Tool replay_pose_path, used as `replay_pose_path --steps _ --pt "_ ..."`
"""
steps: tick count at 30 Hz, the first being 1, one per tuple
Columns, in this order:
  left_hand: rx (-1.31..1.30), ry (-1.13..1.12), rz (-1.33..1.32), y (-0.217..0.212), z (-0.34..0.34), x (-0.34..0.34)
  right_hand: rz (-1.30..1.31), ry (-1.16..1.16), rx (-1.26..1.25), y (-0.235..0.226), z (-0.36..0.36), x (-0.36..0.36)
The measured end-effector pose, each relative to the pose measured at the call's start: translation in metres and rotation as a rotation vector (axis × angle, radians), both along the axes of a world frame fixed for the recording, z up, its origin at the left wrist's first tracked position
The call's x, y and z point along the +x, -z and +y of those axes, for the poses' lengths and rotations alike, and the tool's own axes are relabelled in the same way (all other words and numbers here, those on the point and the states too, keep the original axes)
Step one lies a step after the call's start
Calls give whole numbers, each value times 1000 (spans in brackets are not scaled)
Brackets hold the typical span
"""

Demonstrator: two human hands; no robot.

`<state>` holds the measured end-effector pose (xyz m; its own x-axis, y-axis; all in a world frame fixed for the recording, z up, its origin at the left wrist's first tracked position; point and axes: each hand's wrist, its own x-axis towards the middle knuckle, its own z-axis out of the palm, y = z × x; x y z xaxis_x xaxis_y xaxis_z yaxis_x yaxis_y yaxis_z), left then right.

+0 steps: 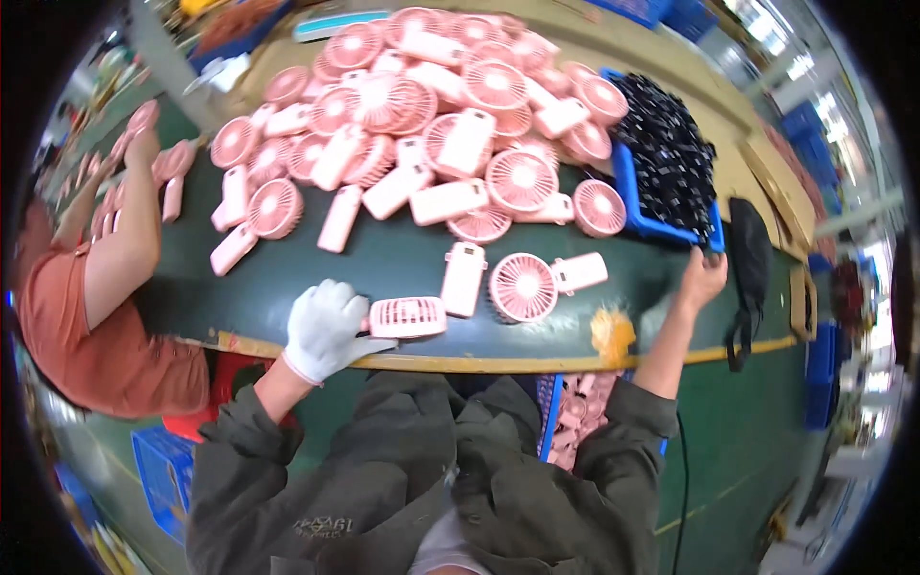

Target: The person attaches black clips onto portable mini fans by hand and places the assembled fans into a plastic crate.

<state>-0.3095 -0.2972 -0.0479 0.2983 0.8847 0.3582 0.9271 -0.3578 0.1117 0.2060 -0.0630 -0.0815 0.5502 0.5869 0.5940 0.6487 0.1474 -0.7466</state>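
My left hand [328,331], in a white glove, is closed at the near edge of the table on a pink handheld fan [407,317], whose slotted side shows to the right of the fingers. My bare right hand [705,276] is at the near right corner of a blue bin [628,182] heaped with small black parts [666,144]. Its fingers are pinched around a small black part [711,257], too small to make out fully. Between my hands lie another pink fan [523,287], grille up, and a pink fan body [464,279].
A large heap of pink fans [383,103] covers the far side of the green table [383,264]. A black pouch [747,259] lies right of the bin. At left, a co-worker's arm [129,216] reaches among more fans. A blue crate of pink parts [580,412] stands below the table edge.
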Motion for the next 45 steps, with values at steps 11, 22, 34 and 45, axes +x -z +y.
replay_pose_path --steps 11,22,34,45 --pt "-82 -68 -53 14 -25 -11 246 -205 124 -49 19 -19" --pt "101 -183 -471 12 -9 -1 -71 -674 116 -32 -163 -227" --pt "-361 -119 -1664 23 -43 61 -245 -1089 325 -49 -223 -297" --pt "-346 -83 -1329 42 -51 66 -684 -1177 342 -40 -230 -293"
